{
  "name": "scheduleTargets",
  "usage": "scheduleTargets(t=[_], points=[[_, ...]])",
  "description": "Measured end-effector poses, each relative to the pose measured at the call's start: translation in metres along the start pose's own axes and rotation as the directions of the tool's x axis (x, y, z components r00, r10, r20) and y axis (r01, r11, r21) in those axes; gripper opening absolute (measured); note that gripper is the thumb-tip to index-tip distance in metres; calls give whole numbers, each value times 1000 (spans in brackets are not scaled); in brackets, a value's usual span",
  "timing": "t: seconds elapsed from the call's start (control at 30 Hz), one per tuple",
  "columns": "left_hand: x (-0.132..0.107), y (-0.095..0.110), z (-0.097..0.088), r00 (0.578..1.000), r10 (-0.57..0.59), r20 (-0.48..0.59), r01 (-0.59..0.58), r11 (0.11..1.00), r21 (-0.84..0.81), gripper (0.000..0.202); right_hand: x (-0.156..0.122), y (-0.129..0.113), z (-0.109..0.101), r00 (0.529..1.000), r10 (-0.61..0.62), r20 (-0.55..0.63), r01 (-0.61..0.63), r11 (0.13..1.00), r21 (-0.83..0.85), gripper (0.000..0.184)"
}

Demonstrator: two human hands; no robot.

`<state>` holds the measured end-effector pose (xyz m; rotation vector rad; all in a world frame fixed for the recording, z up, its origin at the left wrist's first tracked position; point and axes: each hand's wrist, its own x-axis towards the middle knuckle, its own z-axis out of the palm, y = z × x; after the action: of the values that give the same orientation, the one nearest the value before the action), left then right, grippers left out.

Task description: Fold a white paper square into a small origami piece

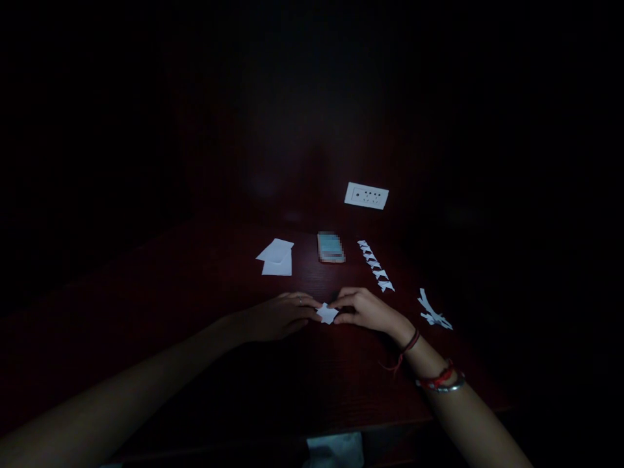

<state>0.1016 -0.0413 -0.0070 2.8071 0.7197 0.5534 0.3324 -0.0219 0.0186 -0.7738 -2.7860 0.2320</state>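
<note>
A small white paper star [327, 313] with several points lies on the dark reddish table between my two hands. My left hand [287, 315], with a ring on one finger, reaches in from the left, its fingertips on the star's left edge. From the right, my right hand [363, 307] has its thumb and forefinger at the star's right points. Both hands hold the star low at the tabletop. Beyond my right hand runs a slanting row of several cut white paper shapes [374, 264]. Loose white paper strips [433, 312] lie in a small heap farther right.
Two overlapping white paper sheets [277, 259] lie beyond my left hand. A phone [331, 247], its screen blurred out, lies near the back of the table. A white socket panel [366, 195] is on the back wall. Something pale [335, 450] shows below the table's front edge.
</note>
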Motion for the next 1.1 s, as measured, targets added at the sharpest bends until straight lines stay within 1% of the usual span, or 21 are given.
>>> scheduleTargets(t=[0.1, 0.23, 0.47, 0.53, 0.6, 0.7, 0.8, 0.93, 1.1], points=[[0, 1, 0, 1000, -8, 10, 8, 1000, -1, 27, 0, -2, 0, 1000, -24, 6, 24, 1000, -5, 29], [2, 4, -2, 1000, -14, 9, 14, 1000, 3, 28, 0, -5, 3, 998, -55, 29, 57, 997, -56, 24], [5, 4, -2, 1000, 18, -9, -18, 999, 38, 32, 1, -16, 4, 998, -38, 52, 47, 984, -174, 23], [6, 4, -2, 1000, 27, -12, -27, 998, 48, 33, 2, -19, 3, 999, -27, 42, 34, 984, -174, 21], [6, 6, -2, 1000, 31, -7, -30, 998, 53, 33, 3, -20, 4, 1000, -15, 23, 18, 991, -130, 18], [6, 8, -3, 1000, 26, -3, -26, 998, 59, 32, 6, -18, 8, 1000, 16, -16, -17, 1000, -9, 15], [5, 9, -2, 1000, 15, -10, -14, 999, 51, 31, 8, -14, 12, 995, 100, -31, -95, 988, 124, 15], [5, 10, 1, 1000, -13, -7, 14, 999, 51, 30, 8, -8, 15, 972, 236, -12, -226, 942, 247, 13], [4, 12, 2, 999, -35, -6, 35, 998, 58, 29, 8, -2, 20, 950, 309, 39, -299, 868, 397, 14]])
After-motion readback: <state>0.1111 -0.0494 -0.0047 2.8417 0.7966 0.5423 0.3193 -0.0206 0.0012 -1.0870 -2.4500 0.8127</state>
